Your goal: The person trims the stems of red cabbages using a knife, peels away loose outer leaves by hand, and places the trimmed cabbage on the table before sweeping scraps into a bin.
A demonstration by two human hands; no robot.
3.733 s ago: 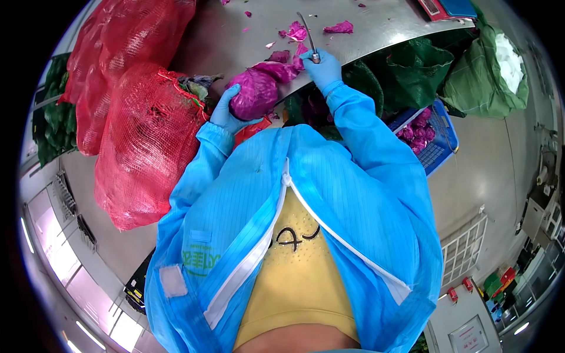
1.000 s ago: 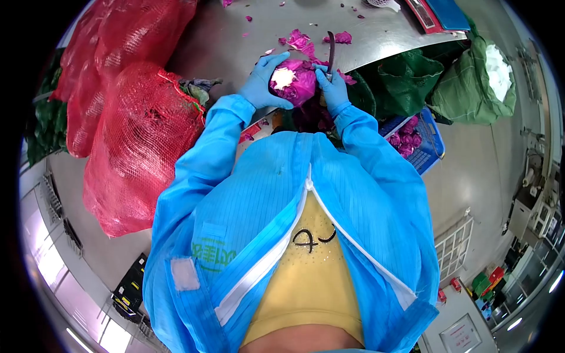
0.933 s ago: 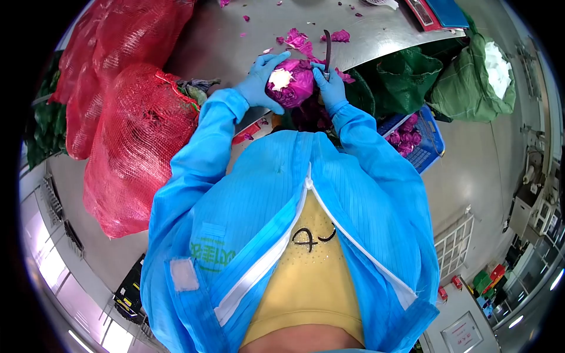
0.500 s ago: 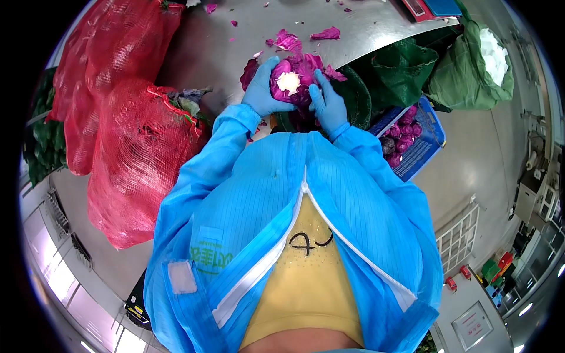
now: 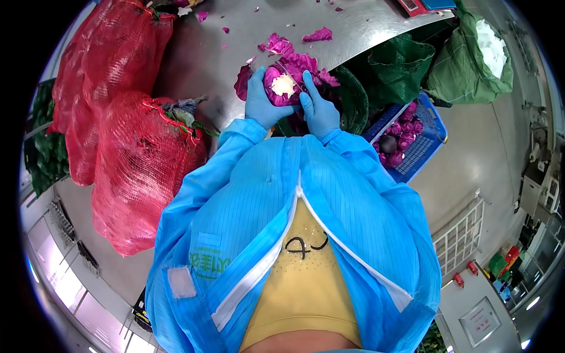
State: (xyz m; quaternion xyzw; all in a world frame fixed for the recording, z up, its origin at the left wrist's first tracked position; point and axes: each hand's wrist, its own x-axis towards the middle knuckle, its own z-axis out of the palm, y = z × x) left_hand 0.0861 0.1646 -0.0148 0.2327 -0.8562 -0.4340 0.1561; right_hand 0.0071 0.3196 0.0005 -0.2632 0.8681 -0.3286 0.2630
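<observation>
A purple cabbage [image 5: 274,93] with its pale cut core facing up is cupped in my gloved left hand [image 5: 262,101], which wraps its left and lower sides. My gloved right hand [image 5: 319,110] is at the cabbage's right side, index finger and thumb near the core. A thin line, the knife [image 5: 294,80] seen nearly edge-on, crosses the cabbage toward those fingers; its handle is hidden in the hand. Loose purple leaves [image 5: 299,61] lie just beyond the cabbage, and a darker leaf [image 5: 242,82] is left of it.
Red mesh sacks [image 5: 141,170] stand at the left of the metal table [image 5: 206,65]. Leaf scraps [image 5: 318,35] lie on it. To the right are green sacks [image 5: 400,67] and a blue basket [image 5: 431,141] holding small purple cabbages. A red and blue object [image 5: 419,6] sits at the table's far edge.
The cabbage has turned, its cut core now facing up, and moved nearer my body with both hands. The knife, upright in my right hand earlier, now shows only as a thin line.
</observation>
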